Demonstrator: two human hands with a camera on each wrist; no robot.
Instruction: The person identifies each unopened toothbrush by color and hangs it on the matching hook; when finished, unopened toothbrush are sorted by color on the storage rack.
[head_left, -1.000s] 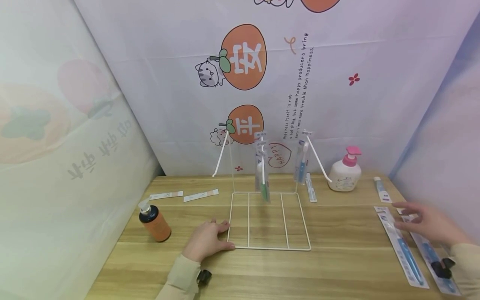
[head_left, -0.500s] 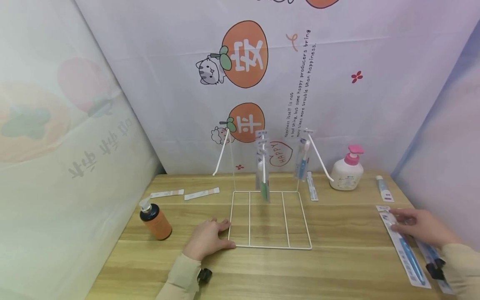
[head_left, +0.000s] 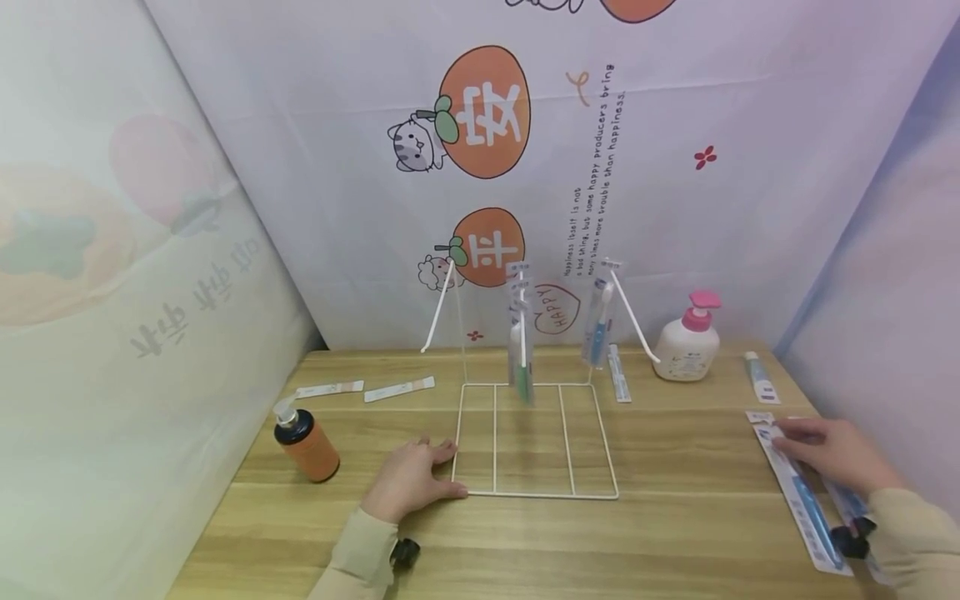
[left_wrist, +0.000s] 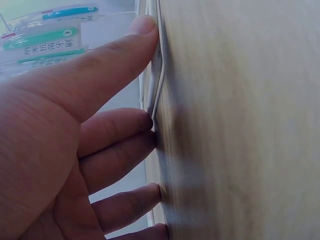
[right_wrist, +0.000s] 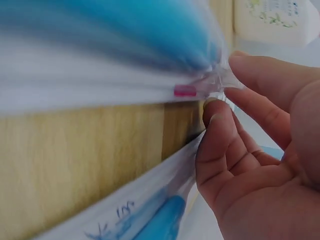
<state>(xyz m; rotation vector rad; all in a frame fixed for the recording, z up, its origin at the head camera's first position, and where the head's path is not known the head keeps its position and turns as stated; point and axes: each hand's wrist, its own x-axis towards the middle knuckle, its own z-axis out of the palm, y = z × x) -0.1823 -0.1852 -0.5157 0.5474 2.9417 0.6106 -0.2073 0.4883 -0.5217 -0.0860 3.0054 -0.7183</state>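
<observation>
Two hands show in the head view, set well apart over the wooden table (head_left: pixel 540 550). The left hand (head_left: pixel 408 479) rests at the near left corner of the wire rack (head_left: pixel 540 496), thumb on its front rail and fingers at its left rail, spread rather than wrapped round it. The right hand (head_left: pixel 840 454) is at the upper part of a toothbrush pack (head_left: pixel 806 502), which lies flat at the table's right side, nearer than the tube (head_left: pixel 761 379). A second pack (head_left: pixel 851 504) lies beside it, partly hidden. Other packs (head_left: pixel 516 350) hang on the rack.

In the left wrist view, thumb and fingers reach out to touch the thin wire, the thumb tip well apart from the forefinger. The rack looks stiff but light, probably easy to shift, so a low corner seems a sound place to steady it.

In the right wrist view, thumb and fingertips nearly meet, with clear plastic at the pack's edge between them; how firmly they pinch, I cannot tell. The pack should be light and slick, its backing springy. The head end seems the best hold, gripped by the edges without creasing the tab (head_left: pixel 760 417).
</observation>
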